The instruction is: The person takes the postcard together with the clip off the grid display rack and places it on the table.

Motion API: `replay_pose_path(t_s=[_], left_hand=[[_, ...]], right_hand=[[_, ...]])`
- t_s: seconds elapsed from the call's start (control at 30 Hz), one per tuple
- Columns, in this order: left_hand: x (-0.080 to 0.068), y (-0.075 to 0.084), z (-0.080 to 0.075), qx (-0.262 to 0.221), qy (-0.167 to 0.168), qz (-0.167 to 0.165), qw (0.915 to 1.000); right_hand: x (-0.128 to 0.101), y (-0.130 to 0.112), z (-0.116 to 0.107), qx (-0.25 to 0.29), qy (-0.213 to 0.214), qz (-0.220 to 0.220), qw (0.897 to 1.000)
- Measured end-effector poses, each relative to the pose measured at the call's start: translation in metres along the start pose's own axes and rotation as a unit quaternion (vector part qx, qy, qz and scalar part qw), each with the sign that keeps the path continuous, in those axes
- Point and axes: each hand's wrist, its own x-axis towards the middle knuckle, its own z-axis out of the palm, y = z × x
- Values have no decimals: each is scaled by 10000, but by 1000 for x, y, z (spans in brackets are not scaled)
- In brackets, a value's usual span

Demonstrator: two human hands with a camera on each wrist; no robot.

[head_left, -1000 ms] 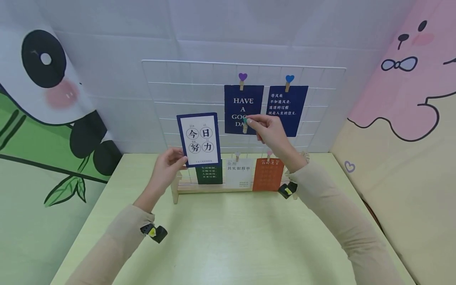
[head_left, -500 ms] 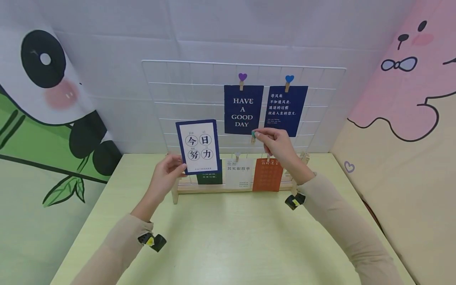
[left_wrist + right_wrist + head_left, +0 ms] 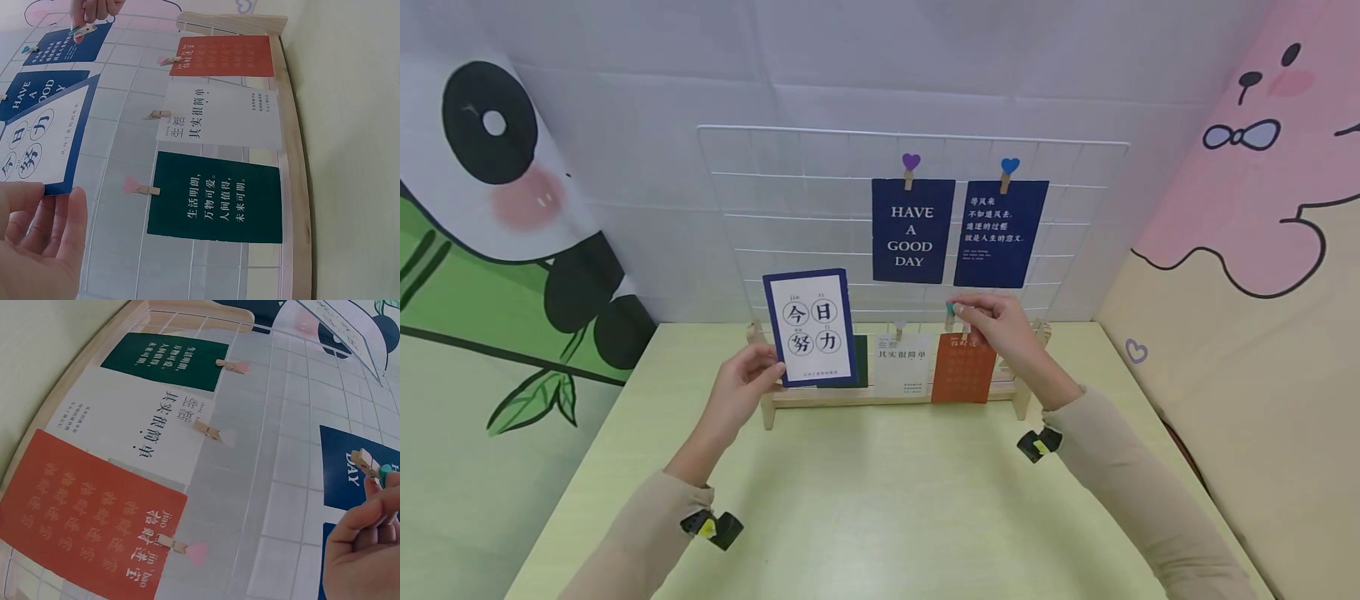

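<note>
My left hand (image 3: 737, 392) pinches the lower left edge of a white card (image 3: 811, 329) with a dark blue border and black characters, held tilted in front of a white wire grid (image 3: 913, 136). Between the thumb and fingers of my right hand (image 3: 1011, 333) is a small wooden clothespin (image 3: 364, 461) with a green top. Two dark blue cards hang on the grid: one reading HAVE A GOOD DAY (image 3: 913, 232) under a purple heart clothespin (image 3: 911, 167), the other with white characters (image 3: 1000, 237) under a blue heart clothespin (image 3: 1009, 171).
Along the lower grid hang a green card (image 3: 215, 200), a white text card (image 3: 219, 115) and an orange card (image 3: 222, 56), each clipped by a clothespin. A wooden base (image 3: 850, 402) carries the grid on a pale yellow table (image 3: 880, 500). Cartoon-printed cloth (image 3: 1232, 183) stands at the sides.
The left hand has lowered the white card and shifted it slightly left, covering more of the green card. The right hand has moved down and right with the clothespin, away from the GOOD DAY card.
</note>
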Motion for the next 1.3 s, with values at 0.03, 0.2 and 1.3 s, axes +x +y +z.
replay_pose_path(t_s=[0.03,0.2,1.3], left_hand=[[-1,-1,0,-15,-16,-26,10000],[-4,-8,-4,8,-89,-159,9998],[-32,-51,-37,220,-129,-910,9955]], right_hand=[[-1,2,-1,-16,-41,12,10000],[-6,9,-6,-29,-196,58,9998],[-31,61,-48,-480,-89,283,9984]])
